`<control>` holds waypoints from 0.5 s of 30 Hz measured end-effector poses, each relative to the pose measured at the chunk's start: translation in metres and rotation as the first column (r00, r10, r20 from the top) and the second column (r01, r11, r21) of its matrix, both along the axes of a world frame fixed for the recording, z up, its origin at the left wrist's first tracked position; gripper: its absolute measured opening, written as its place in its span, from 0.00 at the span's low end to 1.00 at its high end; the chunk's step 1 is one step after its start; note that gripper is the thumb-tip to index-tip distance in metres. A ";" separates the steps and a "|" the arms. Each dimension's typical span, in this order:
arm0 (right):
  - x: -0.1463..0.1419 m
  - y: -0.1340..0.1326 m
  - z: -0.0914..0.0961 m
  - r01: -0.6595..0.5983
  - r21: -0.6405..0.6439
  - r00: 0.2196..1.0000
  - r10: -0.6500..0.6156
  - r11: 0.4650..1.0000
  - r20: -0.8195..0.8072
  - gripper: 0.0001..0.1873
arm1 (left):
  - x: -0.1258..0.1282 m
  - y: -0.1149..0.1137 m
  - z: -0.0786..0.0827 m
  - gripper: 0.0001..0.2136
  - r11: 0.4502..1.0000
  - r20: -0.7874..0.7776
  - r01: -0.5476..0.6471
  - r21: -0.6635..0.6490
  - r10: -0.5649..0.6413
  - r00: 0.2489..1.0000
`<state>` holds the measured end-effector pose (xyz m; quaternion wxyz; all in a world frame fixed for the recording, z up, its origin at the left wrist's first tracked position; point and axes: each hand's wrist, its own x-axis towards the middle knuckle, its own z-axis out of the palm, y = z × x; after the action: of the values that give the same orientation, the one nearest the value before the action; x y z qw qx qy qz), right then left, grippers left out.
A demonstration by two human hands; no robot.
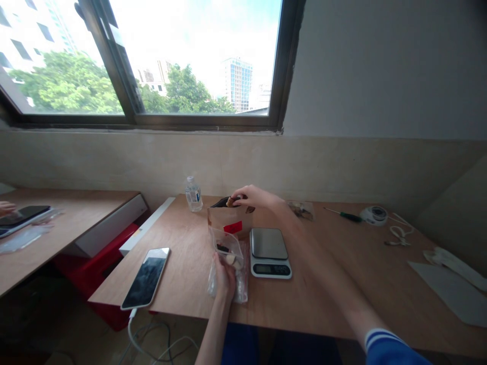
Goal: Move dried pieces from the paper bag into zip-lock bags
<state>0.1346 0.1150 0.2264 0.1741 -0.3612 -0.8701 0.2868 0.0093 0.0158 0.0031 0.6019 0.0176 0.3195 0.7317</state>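
Note:
My left hand (225, 279) is closed around the lower part of a clear plastic bag (228, 238), its mouth spread wide. Dark and pale pieces lie inside that bag; I cannot make out what they are. My right hand (253, 196) is at the open top of a brown paper bag (216, 218) with a red label (233, 227). Its fingers pinch a small brown piece (230, 202) just over the dark opening. Beneath my left hand, more clear plastic bags (242, 291) lie flat on the table. A digital kitchen scale (270, 246) sits to their right.
A phone (146, 278) on a charging cable and a water bottle (194, 195) stand left on the table (182, 284). Rightward lie a small packet (302, 210), a screwdriver (344, 215), a white round device (375, 215) and a grey sheet (449, 291). Another person's hand (6, 208) shows far left.

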 end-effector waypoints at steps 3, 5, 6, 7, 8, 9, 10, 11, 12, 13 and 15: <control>-0.004 -0.001 0.004 0.108 0.144 0.994 -0.105 0.984 -0.028 0.15 | 0.000 0.000 -0.001 0.14 1.000 -0.013 0.010 -0.002 -0.010 1.000; -0.010 0.002 0.004 0.193 0.284 0.980 -0.173 0.939 -0.095 0.15 | 0.000 0.000 -0.001 0.14 1.000 -0.003 0.015 -0.003 -0.015 1.000; -0.013 0.003 0.003 0.220 0.351 0.973 -0.180 0.910 -0.144 0.14 | 0.000 0.000 0.000 0.14 1.000 0.005 0.017 -0.003 -0.017 1.000; -0.017 0.005 0.001 0.235 0.407 0.966 -0.167 0.883 -0.195 0.13 | 0.001 0.000 0.000 0.14 1.000 0.013 0.018 -0.005 -0.017 1.000; -0.021 0.007 -0.003 0.238 0.453 0.961 -0.142 0.859 -0.236 0.12 | 0.001 0.000 0.001 0.15 1.000 0.019 0.017 -0.007 -0.017 1.000; -0.024 0.009 -0.007 0.227 0.492 0.960 -0.107 0.840 -0.258 0.11 | 0.001 0.000 0.002 0.15 1.000 0.023 0.015 -0.010 -0.015 1.000; -0.028 0.011 -0.012 0.202 0.526 0.963 -0.070 0.826 -0.259 0.11 | 0.001 0.000 0.002 0.15 1.000 0.025 0.013 -0.012 -0.013 1.000; -0.032 0.012 -0.018 0.166 0.550 0.970 -0.035 0.819 -0.241 0.12 | 0.001 0.000 0.003 0.15 1.000 0.027 0.012 -0.012 -0.012 1.000; -0.034 0.012 -0.024 0.121 0.563 0.978 -0.002 0.818 -0.209 0.12 | 0.001 0.000 0.003 0.15 1.000 0.027 0.009 -0.011 -0.009 1.000; -0.037 0.012 -0.029 0.078 0.565 0.984 0.027 0.821 -0.176 0.12 | 0.001 0.000 0.003 0.15 1.000 0.027 0.010 -0.006 -0.010 1.000; -0.039 0.009 -0.038 0.023 0.553 0.986 0.072 0.833 -0.149 0.13 | 0.000 0.000 0.002 0.14 1.000 0.026 0.011 0.003 -0.011 1.000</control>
<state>0.0959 0.1242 0.1884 0.3381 -0.2595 -0.9030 0.0544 0.0097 0.0159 0.0054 0.6099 0.0106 0.3105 0.7290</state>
